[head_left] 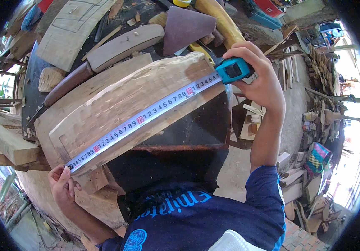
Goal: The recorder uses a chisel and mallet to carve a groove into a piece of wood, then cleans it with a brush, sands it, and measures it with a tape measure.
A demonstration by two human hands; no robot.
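Observation:
A long, rough-carved piece of wood [117,100] lies slantwise across the dark work table [201,119]. Over its face stretches the white blade of a tape measure [234,69], running from lower left to upper right. My right hand [257,71] is wrapped round the teal and black case at the wood's far right end. At the near left end, my left hand [64,183] pinches the tip of the blade against the edge of the wood. Some fingers of the left hand are curled below it.
Behind the wood lie a brown-handled tool [69,85], a wooden block [127,47], purple-brown sandpaper [188,29] and a marked board [75,27]. Thick planks [10,142] rest at the left. A chequered woven bag [318,159] and scrap wood [295,184] are on the right.

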